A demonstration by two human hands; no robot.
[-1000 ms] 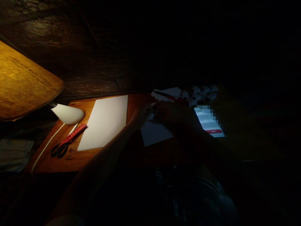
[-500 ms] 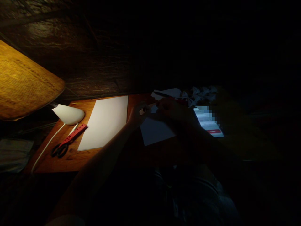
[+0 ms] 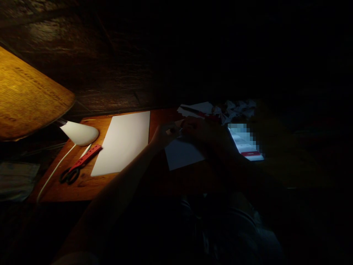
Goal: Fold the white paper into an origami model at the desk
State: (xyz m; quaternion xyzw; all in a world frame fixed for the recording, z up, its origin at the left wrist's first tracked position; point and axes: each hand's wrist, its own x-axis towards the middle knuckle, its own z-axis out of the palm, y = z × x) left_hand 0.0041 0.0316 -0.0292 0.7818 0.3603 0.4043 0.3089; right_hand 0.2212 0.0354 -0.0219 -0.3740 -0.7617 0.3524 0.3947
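Over the wooden table, my left hand [image 3: 163,134] and my right hand [image 3: 196,128] are close together, fingers closed. Between them shows a little of a small pale piece [image 3: 180,131], which looks like paper; the fingers and the dark hide most of it. Beneath the hands lies a sheet of white paper [image 3: 182,154], partly covered by them. Just behind are more paper [image 3: 204,107] and a dark, slim tool with a red part [image 3: 193,110], too dim to name. Several small folded white paper pieces [image 3: 234,109] lie at the back right.
A larger white sheet [image 3: 122,143] lies left of my hands. Scissors with black handles [image 3: 73,175] and a red perforated strip [image 3: 87,157] are beside the lamp's white base [image 3: 82,133]. A yellow lampshade [image 3: 30,99] leans in at left. A lit phone [image 3: 246,145] lies right.
Both hands have shifted slightly and come closer together, so less of the pale piece shows between them. The things on the table stay where they were.
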